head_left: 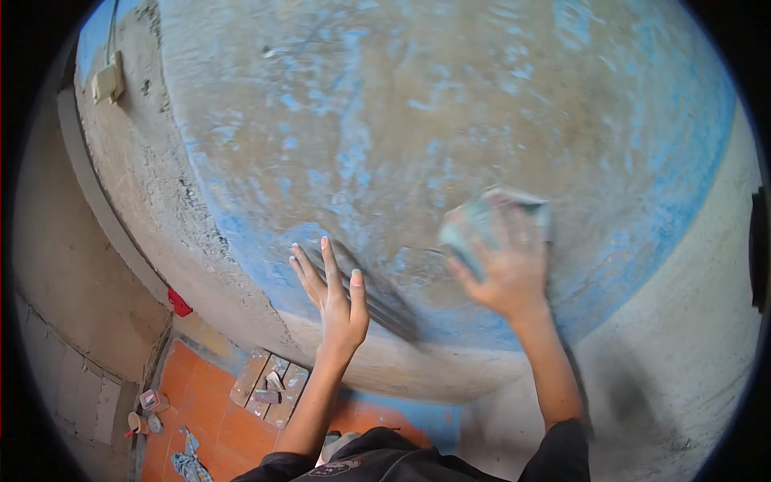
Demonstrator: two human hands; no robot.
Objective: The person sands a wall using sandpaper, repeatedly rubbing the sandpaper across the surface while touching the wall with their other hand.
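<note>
A wall [385, 161] with patchy blue paint and bare grey-brown plaster fills the view in front of me. My right hand [510, 269] presses a pale green sheet [475, 225] flat against its lower right part. Motion blurs both, and I cannot tell whether the sheet is cloth or paper. Over the lower left of the painted patch, my left hand [333, 293] is raised with its fingers spread and nothing in it. Its shadow falls on the wall to the right; whether the fingertips touch the surface is unclear.
Below, a small slatted wooden stool [277, 411] with small items on it stands on the orange tiled floor [221, 410]. A patterned rag [190, 462] and small containers [152, 400] lie at lower left. A switch box [106, 83] with a cable is at upper left.
</note>
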